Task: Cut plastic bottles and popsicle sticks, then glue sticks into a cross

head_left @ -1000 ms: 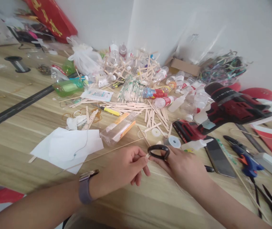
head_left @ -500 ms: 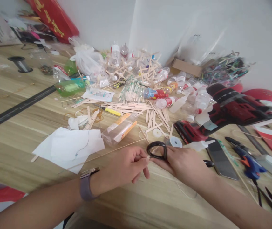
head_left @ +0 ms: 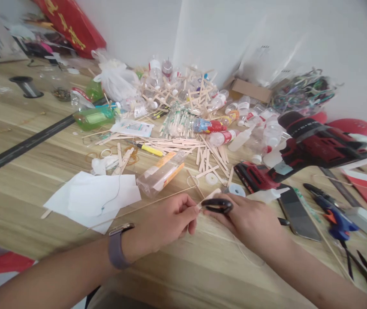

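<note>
My left hand (head_left: 173, 219), with a watch on its wrist, is closed in a pinch on one end of a pale wooden craft stick (head_left: 214, 194). The stick slants up toward my right hand (head_left: 248, 219). That hand is closed around a pair of scissors; a black handle loop (head_left: 217, 206) sticks out by the fingertips, and the blades are hidden. Both hands nearly touch, just above the table. Behind them lie a thin wooden stick (head_left: 195, 183) and a spool of thread (head_left: 236, 190).
White paper sheets (head_left: 93, 199) and a clear plastic package (head_left: 160, 174) lie at left. A red cordless drill (head_left: 318, 148), a phone (head_left: 299, 214) and a blue glue gun (head_left: 338, 223) are at right. Craft sticks (head_left: 173, 143) and plastic bottles (head_left: 222, 138) pile up behind.
The scissors' loop has tilted flatter in my right hand. More of the craft stick now shows beyond it, and the fingers of my left hand have curled in more.
</note>
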The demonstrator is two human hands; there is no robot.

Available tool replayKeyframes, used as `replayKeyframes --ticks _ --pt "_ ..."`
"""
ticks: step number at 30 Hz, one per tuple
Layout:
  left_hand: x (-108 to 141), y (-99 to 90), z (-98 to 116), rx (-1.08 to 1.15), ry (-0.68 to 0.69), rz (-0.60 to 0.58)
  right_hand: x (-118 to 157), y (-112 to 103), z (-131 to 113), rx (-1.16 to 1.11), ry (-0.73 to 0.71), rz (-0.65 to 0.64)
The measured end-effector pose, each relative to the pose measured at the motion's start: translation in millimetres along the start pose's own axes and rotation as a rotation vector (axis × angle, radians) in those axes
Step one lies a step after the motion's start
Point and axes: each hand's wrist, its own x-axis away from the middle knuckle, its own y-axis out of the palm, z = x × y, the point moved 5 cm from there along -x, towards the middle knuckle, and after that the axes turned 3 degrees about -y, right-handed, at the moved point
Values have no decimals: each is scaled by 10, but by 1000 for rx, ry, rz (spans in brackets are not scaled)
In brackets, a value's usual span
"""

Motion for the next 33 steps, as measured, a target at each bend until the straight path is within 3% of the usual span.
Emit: replayKeyframes --ticks 4,12,26,33 --pt "-12 14 -9 23 -39 7 -45 -98 -81 175 -91 24" --pt "57 14 24 -96 -4 44 -21 -128 -157 312 -116 7" --pt "8 30 -82 -19 -69 39 -40 -206 -168 326 -132 52" --pt "66 42 -19 -73 28 51 -61 -162 -191 302 -102 16"
